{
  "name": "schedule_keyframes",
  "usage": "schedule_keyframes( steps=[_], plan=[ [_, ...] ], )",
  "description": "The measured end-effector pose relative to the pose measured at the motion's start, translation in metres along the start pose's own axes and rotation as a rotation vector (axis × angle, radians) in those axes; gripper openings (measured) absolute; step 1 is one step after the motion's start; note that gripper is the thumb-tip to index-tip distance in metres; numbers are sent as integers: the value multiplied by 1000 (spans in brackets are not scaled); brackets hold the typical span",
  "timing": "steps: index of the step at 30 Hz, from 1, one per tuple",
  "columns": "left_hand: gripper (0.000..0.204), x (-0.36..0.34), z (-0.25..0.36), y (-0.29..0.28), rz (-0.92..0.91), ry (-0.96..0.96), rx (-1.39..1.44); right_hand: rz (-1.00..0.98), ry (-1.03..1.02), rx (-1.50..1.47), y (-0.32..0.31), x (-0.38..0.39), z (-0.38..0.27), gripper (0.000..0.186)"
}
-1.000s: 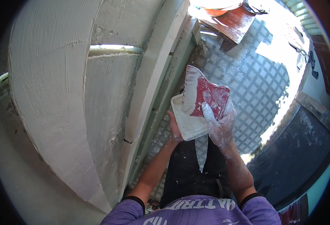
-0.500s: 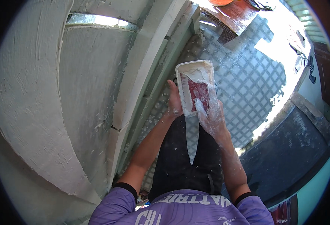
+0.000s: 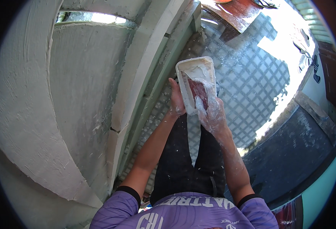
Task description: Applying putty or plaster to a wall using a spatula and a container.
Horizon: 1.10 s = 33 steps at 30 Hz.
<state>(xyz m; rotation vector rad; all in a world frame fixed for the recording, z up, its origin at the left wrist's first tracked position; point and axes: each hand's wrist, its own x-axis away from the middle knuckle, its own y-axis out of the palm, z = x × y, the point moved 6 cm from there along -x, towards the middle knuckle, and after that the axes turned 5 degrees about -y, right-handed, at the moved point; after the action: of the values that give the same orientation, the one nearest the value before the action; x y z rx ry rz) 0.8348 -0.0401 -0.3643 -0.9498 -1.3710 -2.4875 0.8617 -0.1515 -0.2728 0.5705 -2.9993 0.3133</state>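
Observation:
My left hand (image 3: 175,100) is closed on the left side of a small white rectangular tray (image 3: 198,66) of white paste, its thumb raised along the edge. My right hand (image 3: 213,116), coated in white, grips a paste-smeared red flat spreader (image 3: 196,86) that lies tilted inside the tray, its thumb on the red face. The tray is in front of me, above my dark-trousered legs and the patterned floor.
A white plastered wall (image 3: 25,103) with ledges (image 3: 137,76) and a slot runs along my left. The patterned tiled floor (image 3: 252,87) has bright sun patches. A rusty orange object (image 3: 242,13) stands at the back, a dark slab (image 3: 290,149) lies at right, with footwear (image 3: 305,57) beyond.
The spreader has gone from above the tray down into it. The tray has turned upright in the view and risen higher; since half a second ago it has shifted slightly up and left.

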Motion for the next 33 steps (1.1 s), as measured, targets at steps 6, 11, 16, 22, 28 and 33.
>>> schedule_keyframes(
  steps=[6, 11, 16, 22, 28, 33],
  plan=[
    [93, -1, 10, -3, 42, 40, -46, -12, -48, 114, 10, -10, 8, 45],
    [99, 3, 20, -12, 59, 39, -46, 22, 287, -551, 16, -13, 28, 49],
    [101, 8, 24, -9, 75, 8, -54, 68, 443, -764, 2, -13, 25, 50],
    [90, 9, 20, -4, -6, 14, -11, 74, 215, -248, -1, -20, 14, 42],
    [85, 9, 15, -11, -12, -10, -46, 76, 163, -230, 22, -22, 17, 41],
    [93, 11, 20, -11, 45, -25, -105, 103, 264, -465, 26, -24, 32, 40]
  ],
)
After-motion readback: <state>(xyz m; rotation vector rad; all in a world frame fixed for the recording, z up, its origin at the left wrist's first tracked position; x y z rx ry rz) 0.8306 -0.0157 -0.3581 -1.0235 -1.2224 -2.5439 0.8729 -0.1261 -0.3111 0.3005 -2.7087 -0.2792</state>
